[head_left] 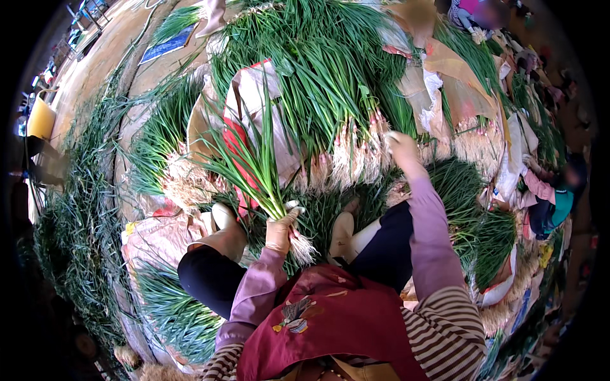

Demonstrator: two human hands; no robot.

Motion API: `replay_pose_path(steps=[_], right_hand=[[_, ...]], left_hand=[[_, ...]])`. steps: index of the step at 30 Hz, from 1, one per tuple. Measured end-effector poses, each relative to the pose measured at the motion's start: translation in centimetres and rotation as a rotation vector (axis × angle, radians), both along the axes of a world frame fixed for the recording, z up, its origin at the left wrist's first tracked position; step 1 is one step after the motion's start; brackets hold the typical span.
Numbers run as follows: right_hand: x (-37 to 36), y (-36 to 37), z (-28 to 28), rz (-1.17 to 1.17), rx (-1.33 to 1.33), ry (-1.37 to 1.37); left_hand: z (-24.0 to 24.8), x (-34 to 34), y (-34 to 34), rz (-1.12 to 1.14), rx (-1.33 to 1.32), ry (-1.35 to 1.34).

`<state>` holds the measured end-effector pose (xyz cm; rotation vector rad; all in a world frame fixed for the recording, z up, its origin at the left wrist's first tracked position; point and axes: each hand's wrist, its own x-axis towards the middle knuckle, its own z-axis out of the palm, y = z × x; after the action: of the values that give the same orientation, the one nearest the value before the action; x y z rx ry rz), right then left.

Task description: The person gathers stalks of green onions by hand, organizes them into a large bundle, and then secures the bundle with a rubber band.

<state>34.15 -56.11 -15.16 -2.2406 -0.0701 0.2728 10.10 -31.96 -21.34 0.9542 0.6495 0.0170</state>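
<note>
One onion bunch gripped in the left hand, between the boots; right hand at the pile's near right corner, fingers unclear, and yanking tangled roots could snap stems

Your left hand hid the stretch of stalks inside its grip on the bunch of green onions. The fingertips of your right hand were too small and soft to make out, so you could not tell whether they touched the root ends of the pile of green onions. The lower edge cut off your maroon apron, and the upper edge cut off a pale boot. Blur covered the head of the person in green on your right. The yellow container's foot was lost in dark blur.
</note>
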Motion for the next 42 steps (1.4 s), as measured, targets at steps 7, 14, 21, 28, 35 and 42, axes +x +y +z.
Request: replay_pose_path(steps=[7,14,21,28,35,42], right_hand=[[7.7,2.5,-10.2,0.004,-0.571,-0.237],[-9.7,9.3,-6.3,0.338,0.18,0.174],[-14.8,12.1,-9.8,0.091,0.441,0.138],[-11.3,9.6,-8.7,0.502,0.04,0.579],[-12.7,14.7,-9.2,-0.027,0.924,0.816],[-15.3,10.7,-12.2,0.789,-0.725,0.218]], left_hand=[[0.5,1.1,-1.3,-0.069,-0.002,0.06],[1.0,1.2,-1.7,-0.107,-0.099,0.112],[0.2,0.8,-1.4,0.01,-0.072,0.1],[0.1,-0.5,-0.7,0.011,-0.004,0.104],[0.3,-1.0,-0.4,0.0,0.054,0.118],[-0.2,-1.7,1.0,0.177,0.055,0.099]])
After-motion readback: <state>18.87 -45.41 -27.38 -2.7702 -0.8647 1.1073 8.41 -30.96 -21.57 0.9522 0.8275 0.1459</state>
